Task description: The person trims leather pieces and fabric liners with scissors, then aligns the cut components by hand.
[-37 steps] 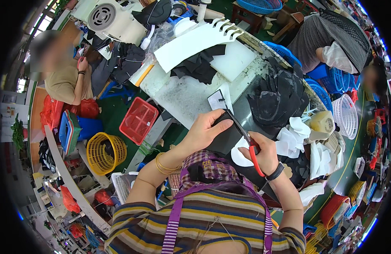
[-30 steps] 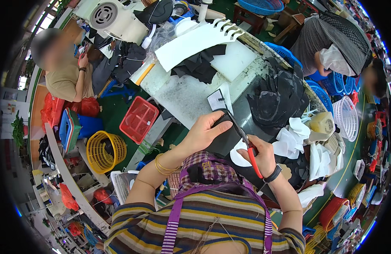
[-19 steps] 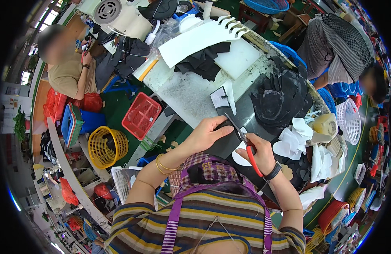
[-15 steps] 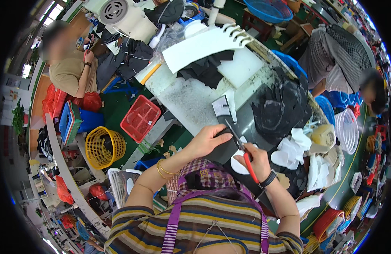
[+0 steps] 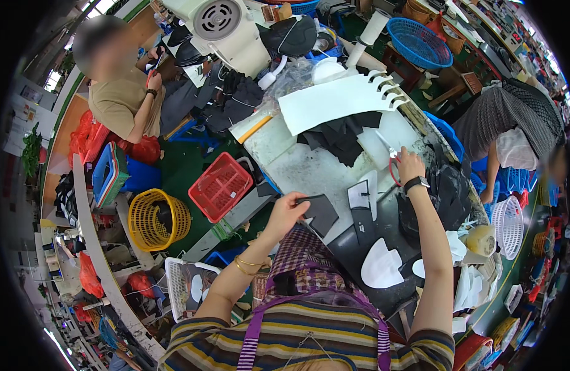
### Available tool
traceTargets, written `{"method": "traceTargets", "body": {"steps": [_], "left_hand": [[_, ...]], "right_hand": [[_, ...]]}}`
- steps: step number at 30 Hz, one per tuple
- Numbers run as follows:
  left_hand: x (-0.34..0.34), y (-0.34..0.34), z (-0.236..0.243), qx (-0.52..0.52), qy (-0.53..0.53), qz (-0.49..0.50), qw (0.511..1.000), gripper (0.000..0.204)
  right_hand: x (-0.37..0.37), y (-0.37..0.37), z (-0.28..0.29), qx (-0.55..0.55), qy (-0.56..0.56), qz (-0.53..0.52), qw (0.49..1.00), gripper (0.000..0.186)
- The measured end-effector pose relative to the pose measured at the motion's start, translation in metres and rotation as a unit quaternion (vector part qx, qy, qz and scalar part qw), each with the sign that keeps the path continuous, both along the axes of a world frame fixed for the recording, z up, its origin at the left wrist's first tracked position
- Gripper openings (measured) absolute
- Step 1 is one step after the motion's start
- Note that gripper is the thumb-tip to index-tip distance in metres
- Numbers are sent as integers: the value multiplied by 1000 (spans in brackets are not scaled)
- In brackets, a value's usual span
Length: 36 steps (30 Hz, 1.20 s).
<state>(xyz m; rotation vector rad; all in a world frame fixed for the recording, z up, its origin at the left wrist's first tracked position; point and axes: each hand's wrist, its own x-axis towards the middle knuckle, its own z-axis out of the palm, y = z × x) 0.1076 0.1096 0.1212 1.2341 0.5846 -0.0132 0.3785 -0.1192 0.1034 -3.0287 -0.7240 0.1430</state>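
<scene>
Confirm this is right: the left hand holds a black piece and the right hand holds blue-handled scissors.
Not quite: the head view shows red-handled scissors, not blue-handled ones. The left hand does hold a black piece, and the right hand holds the scissors.

The right hand [image 5: 411, 166] has left its place beside the left fingers and now reaches well out over the table, taking the red-handled scissors [image 5: 394, 166] along. The blades, earlier right at the left fingertips, now point forward and leftward from the right fingers, over a white block [image 5: 403, 131]. The left hand [image 5: 288, 215] has turned: the black piece [image 5: 322, 214], mostly hidden before, now shows its flat face, spreading rightward from the fingers. A white piece [image 5: 382, 264], formerly partly covered by the right hand, lies uncovered, nearer the body than the right fingers and right of the left ones.
</scene>
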Motion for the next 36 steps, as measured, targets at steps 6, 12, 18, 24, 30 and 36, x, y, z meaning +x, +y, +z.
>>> {"method": "traceTargets", "body": {"steps": [6,12,18,24,30,36], "left_hand": [[24,53,-29,-113,-7,74,991,19],[35,58,-54,-23,43,-97,994,26],[74,54,-69,64,4,-261,963,23],[71,54,-85,315,-24,-253,914,31],[75,46,-86,482,-81,-173,855,45],[82,-3,-58,447,-33,-107,888,31]], "right_hand": [[-116,82,24,487,520,-135,689,41],[-155,98,-32,436,227,-63,868,29],[-162,42,3,405,218,-113,881,26],[-83,-168,-2,333,-208,-332,858,18],[-17,-293,-89,257,-9,-514,818,48],[-11,-258,-56,259,24,-355,898,36]]}}
